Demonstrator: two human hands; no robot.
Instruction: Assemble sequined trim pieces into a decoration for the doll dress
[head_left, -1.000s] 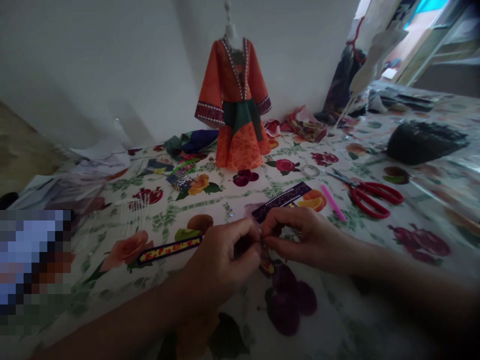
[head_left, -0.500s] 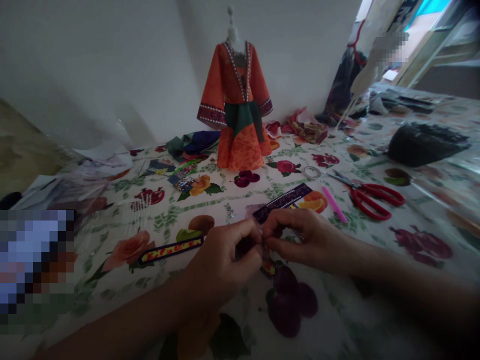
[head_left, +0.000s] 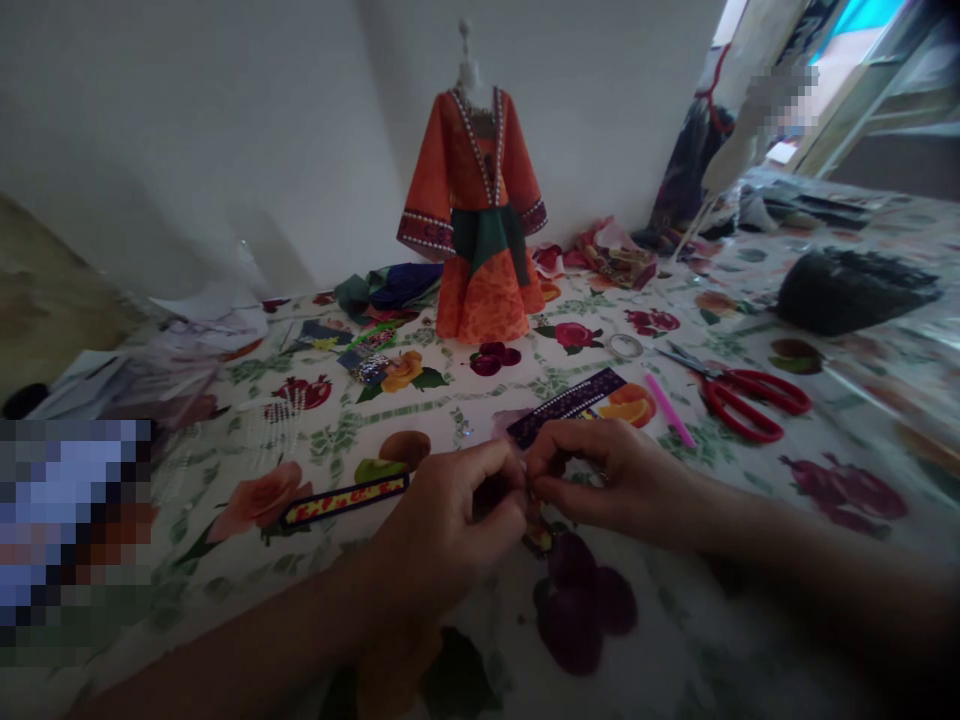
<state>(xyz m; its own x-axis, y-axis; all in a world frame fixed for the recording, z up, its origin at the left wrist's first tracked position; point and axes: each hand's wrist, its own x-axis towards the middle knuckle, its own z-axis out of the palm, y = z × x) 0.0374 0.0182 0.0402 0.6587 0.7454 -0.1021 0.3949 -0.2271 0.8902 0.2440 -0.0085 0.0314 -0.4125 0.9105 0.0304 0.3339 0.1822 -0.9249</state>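
Note:
My left hand (head_left: pixel 469 510) and my right hand (head_left: pixel 611 480) meet above the table, thumbs and fingertips pinched close together. What lies between the fingertips is too small and dark to make out. Just below them shows the end of a dark-edged yellow and red strip (head_left: pixel 538 538); whether it is held or lies on the table I cannot tell. A similar yellow and red fabric strip (head_left: pixel 345 502) with a dark border lies left of my left hand. Behind my right hand is a dark purple trim piece (head_left: pixel 566 405) with a row of white beads.
Red-handled scissors (head_left: pixel 754 395), a pink stick (head_left: pixel 670 408) and a tape roll (head_left: pixel 624 346) lie to the right. A small dress form in an orange dress (head_left: pixel 487 290) stands at the back. Bead strands (head_left: pixel 281 420) and fabric scraps (head_left: pixel 611 255) lie on the fruit-patterned tablecloth (head_left: pixel 457 405).
The view has shifted very slightly. Both hands keep their pinched pose at nearly the same spot, and the other things lie as before.

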